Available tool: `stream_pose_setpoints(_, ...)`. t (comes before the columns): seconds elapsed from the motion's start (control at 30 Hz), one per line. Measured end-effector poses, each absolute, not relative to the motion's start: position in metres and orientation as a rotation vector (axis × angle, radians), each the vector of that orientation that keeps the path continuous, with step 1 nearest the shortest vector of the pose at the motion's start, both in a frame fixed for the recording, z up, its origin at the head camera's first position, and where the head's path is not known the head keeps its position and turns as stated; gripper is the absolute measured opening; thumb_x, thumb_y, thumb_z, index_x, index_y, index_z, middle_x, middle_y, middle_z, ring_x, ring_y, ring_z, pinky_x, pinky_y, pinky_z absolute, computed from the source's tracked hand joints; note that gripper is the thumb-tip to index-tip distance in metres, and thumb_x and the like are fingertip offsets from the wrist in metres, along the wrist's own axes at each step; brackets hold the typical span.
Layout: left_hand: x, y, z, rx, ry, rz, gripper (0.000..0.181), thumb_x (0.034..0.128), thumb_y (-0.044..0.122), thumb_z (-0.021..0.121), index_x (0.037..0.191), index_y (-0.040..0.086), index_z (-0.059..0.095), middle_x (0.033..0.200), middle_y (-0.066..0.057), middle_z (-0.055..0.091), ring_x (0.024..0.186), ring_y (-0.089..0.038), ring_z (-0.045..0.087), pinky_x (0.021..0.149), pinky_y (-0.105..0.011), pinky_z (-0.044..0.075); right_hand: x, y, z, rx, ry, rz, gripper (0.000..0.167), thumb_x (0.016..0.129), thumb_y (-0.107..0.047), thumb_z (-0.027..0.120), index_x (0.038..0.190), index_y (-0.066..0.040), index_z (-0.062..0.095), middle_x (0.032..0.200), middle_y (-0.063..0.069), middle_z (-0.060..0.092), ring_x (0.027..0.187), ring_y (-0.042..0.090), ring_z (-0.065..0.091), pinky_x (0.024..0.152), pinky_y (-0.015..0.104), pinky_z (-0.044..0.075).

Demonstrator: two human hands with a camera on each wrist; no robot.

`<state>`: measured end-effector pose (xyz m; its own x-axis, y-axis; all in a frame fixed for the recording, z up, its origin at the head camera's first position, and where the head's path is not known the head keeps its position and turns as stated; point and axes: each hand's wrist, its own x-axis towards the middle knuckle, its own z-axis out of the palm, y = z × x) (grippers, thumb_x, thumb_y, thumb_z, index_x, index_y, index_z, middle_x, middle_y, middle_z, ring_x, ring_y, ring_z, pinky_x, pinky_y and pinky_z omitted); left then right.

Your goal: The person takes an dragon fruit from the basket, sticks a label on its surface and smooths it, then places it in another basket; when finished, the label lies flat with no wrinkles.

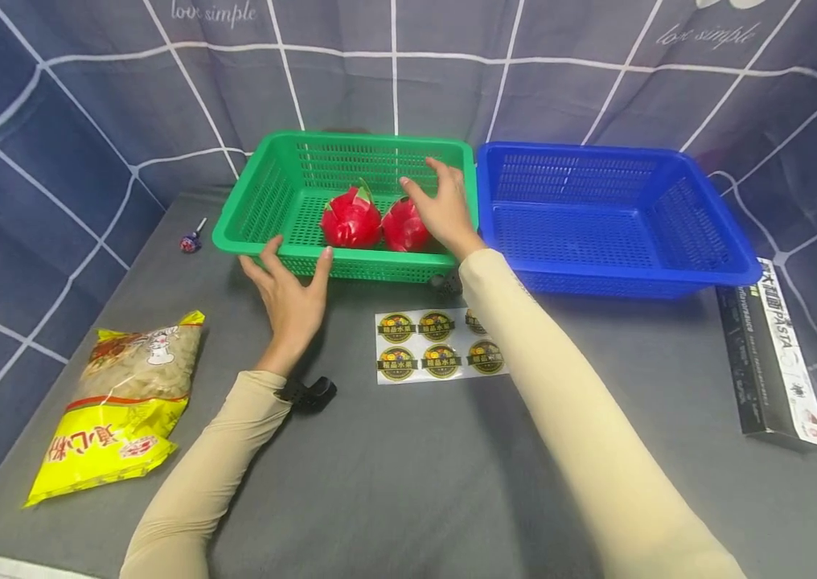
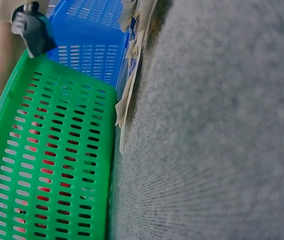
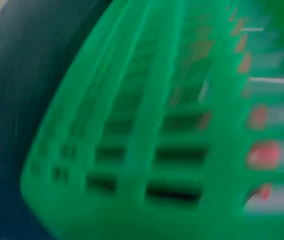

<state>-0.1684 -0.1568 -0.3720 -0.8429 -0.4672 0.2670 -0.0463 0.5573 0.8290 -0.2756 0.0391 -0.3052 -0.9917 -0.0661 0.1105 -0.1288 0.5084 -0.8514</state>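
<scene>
In the head view, two red dragon fruits lie side by side in the green basket (image 1: 394,261). The left dragon fruit (image 1: 352,219) shows green leaf tips. My right hand (image 1: 446,211) reaches over the front rim and partly covers the right dragon fruit (image 1: 404,227); its thumb and fingers are spread, not wrapped round the fruit. At the basket's front left, my left hand (image 1: 291,301) has spread fingers at the rim; whether they touch it I cannot tell. The left wrist view shows the green basket's slotted wall (image 2: 52,150); the right wrist view is blurred.
A blue basket (image 1: 568,225) adjoins the green one. In front lies a sheet of round stickers (image 1: 441,350), partly under my right arm. To the left are a yellow food bag (image 1: 122,402) and a lollipop (image 1: 191,240). A long box (image 1: 770,362) lies at right.
</scene>
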Motion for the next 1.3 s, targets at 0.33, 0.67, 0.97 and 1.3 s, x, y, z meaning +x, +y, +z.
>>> stream_pose_setpoints(0.33, -0.169, -0.156, -0.372, 0.416, -2.337, -1.194, 0.074, 0.0785, 0.064, 0.050, 0.135, 0.024, 0.023, 0.149, -0.016, -0.014, 0.140, -0.029, 0.001, 0.113, -0.047, 0.013, -0.283, 0.037, -0.306, 0.155, -3.091, 1.004, 0.097, 0.082, -0.067, 0.040, 0.145, -0.015, -0.012, 0.150, 0.021, -0.003, 0.139, 0.036, 0.010, 0.109, 0.047, 0.026)
stream_pose_setpoints(0.67, -0.169, -0.154, -0.373, 0.416, -2.345, -1.160, 0.074, 0.0781, 0.065, 0.050, 0.135, 0.025, 0.024, 0.149, -0.017, -0.010, 0.139, -0.032, 0.006, 0.112, -0.048, 0.015, -0.278, 0.035, -0.307, 0.230, -3.221, 0.866, 0.120, 0.064, -0.074, 0.057, 0.143, -0.025, -0.020, 0.151, 0.021, -0.007, 0.134, 0.039, 0.027, 0.094, 0.047, 0.044)
stream_pose_setpoints(0.97, -0.169, -0.157, -0.374, 0.422, -2.349, -1.145, 0.074, 0.0788, 0.065, 0.049, 0.135, 0.024, 0.024, 0.148, -0.021, -0.010, 0.139, -0.033, 0.004, 0.112, -0.048, 0.013, -0.276, 0.031, -0.309, 0.349, -3.238, 0.855, 0.121, 0.062, -0.055, 0.073, 0.144, -0.030, -0.013, 0.149, 0.019, 0.003, 0.136, 0.040, 0.019, 0.094, 0.052, 0.042)
stream_pose_setpoints(1.3, -0.169, -0.157, -0.374, 0.398, -2.351, -1.132, 0.075, 0.0792, 0.065, 0.049, 0.136, 0.023, 0.023, 0.148, -0.020, -0.010, 0.139, -0.032, 0.004, 0.112, -0.048, 0.012, -0.277, 0.033, -0.315, 0.497, -3.186, 0.835, 0.082, 0.069, -0.046, 0.069, 0.140, -0.038, 0.027, 0.145, 0.020, 0.017, 0.127, 0.039, 0.027, 0.086, 0.050, 0.046)
